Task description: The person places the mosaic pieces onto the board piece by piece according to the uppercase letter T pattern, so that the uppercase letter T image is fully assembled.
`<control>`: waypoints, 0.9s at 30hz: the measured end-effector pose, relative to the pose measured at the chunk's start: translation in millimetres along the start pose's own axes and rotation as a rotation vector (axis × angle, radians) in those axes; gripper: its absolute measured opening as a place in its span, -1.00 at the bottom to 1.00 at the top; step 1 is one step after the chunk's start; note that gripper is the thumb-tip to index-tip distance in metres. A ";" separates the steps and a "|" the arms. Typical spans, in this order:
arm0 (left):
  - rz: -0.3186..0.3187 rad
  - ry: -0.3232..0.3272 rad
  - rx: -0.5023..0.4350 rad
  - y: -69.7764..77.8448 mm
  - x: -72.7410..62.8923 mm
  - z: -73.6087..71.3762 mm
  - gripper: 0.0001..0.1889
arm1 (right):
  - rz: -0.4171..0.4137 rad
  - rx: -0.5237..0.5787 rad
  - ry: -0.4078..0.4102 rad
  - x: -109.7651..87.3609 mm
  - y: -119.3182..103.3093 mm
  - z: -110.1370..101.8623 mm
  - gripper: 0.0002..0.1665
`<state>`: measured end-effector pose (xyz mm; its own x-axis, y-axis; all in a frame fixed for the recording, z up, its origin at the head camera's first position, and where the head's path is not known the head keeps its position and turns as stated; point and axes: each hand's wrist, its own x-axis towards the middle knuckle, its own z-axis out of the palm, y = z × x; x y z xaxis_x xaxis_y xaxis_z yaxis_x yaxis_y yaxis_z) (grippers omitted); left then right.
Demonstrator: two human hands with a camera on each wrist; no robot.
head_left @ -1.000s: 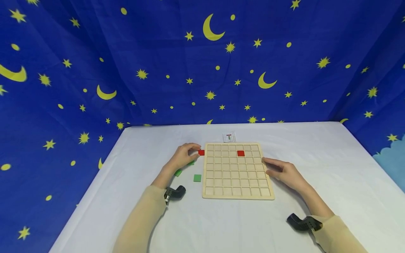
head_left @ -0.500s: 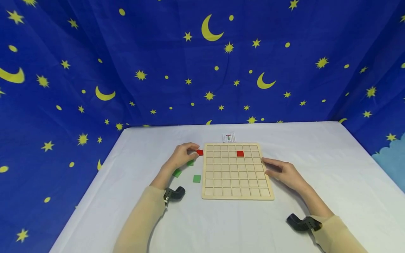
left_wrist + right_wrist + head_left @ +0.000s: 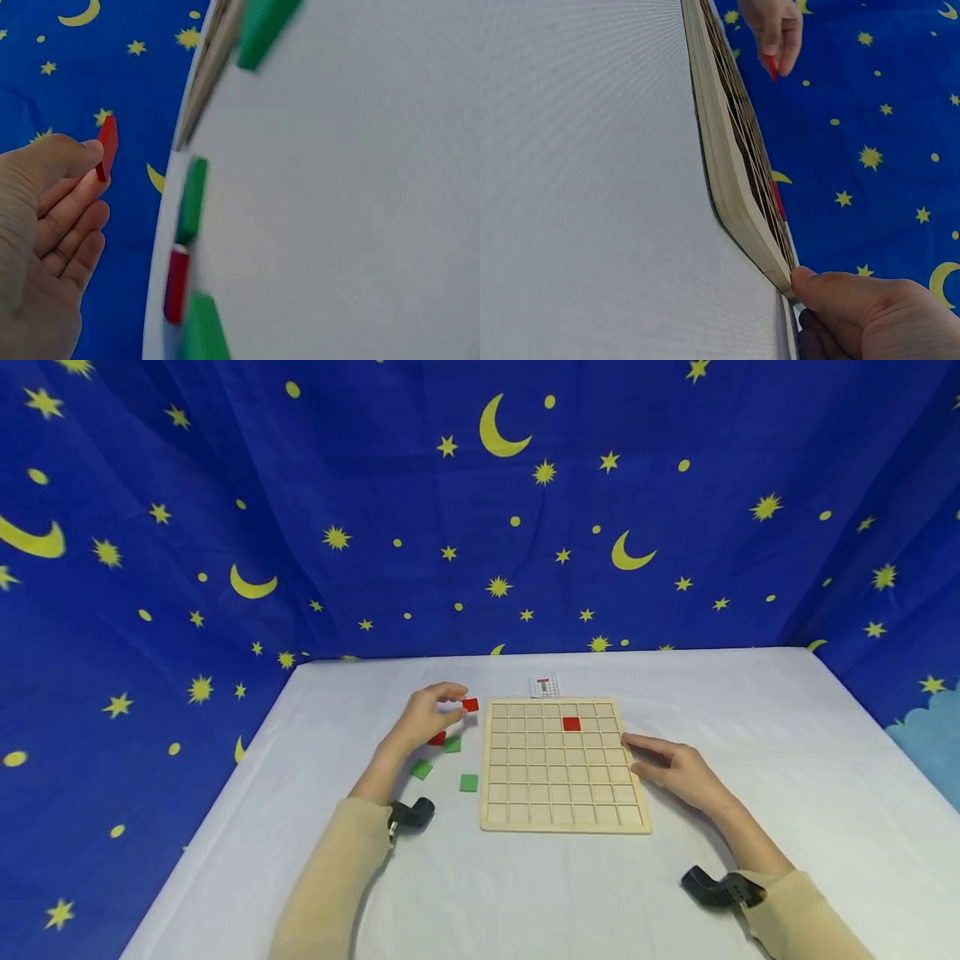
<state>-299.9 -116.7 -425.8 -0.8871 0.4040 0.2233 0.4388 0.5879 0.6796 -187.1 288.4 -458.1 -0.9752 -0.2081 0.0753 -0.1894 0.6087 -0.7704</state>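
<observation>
Between thumb and fingertips, my left hand pinches a small red square tile, just left of the wooden grid board. The left wrist view shows that tile tilted on edge at the thumb tip, raised above the tabletop. A second red tile lies partly behind the hand, beside a green tile. Another red tile sits in a cell of the board's second row. My right hand rests at the board's right edge, index finger and thumb tips spread along it.
Two more green tiles, one below the left hand and one near the board's left side, lie on the white tabletop. A small printed pattern card lies behind the board. A blue star-patterned curtain stands at the back.
My left hand has lifted the red tile from beside the board and moved slightly back and left. The second red tile now shows beneath it. The right hand stays put.
</observation>
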 end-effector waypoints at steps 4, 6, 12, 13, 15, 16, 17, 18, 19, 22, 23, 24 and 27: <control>0.016 0.003 0.005 8.3 5.1 0.7 -0.62 | -0.004 0.003 0.000 0.7 0.1 -0.4 -0.40; 0.041 0.001 -0.002 13.3 7.4 1.3 -0.62 | -0.005 0.006 0.000 1.2 -0.1 -0.2 -0.40; 0.104 0.010 -0.022 29.3 15.8 6.1 -0.64 | -0.004 0.004 0.005 1.6 -1.0 -0.4 -0.41; 0.112 0.011 -0.024 32.2 17.1 7.1 -0.64 | -0.004 0.005 0.006 1.5 -1.0 -0.5 -0.41; 0.120 0.014 -0.026 37.6 19.9 9.4 -0.65 | -0.004 0.003 0.005 1.4 -0.9 -0.8 -0.41; 0.120 0.011 -0.030 40.3 21.1 10.6 -0.65 | -0.004 0.004 0.005 1.3 -0.8 -0.8 -0.41; 0.121 0.007 -0.032 42.7 22.5 12.0 -0.65 | -0.005 0.005 0.005 1.1 -0.6 -0.9 -0.41; 0.120 0.003 -0.038 45.2 23.7 13.3 -0.65 | -0.004 0.008 0.004 0.8 -0.3 -0.8 -0.41; 0.119 -0.003 -0.049 47.7 24.8 14.6 -0.65 | -0.004 0.010 0.001 0.6 0.0 -0.7 -0.41; 0.116 -0.022 -0.070 54.4 28.5 19.4 -0.66 | -0.004 0.014 -0.002 0.0 1.1 -0.3 -0.40; 0.118 -0.029 -0.075 56.4 30.0 21.2 -0.66 | -0.003 0.014 -0.002 -0.2 1.4 -0.2 -0.40; 0.119 -0.037 -0.081 58.7 31.0 22.8 -0.65 | -0.002 0.014 -0.002 -0.4 1.5 0.0 -0.40; 0.121 -0.060 -0.090 65.3 34.4 27.5 -0.64 | 0.001 0.009 0.001 -0.5 1.3 0.1 -0.39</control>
<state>-297.8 -45.1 -392.9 -0.8171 0.5107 0.2676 0.5254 0.4684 0.7103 -186.8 289.2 -459.2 -0.9754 -0.2073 0.0753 -0.1879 0.6022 -0.7759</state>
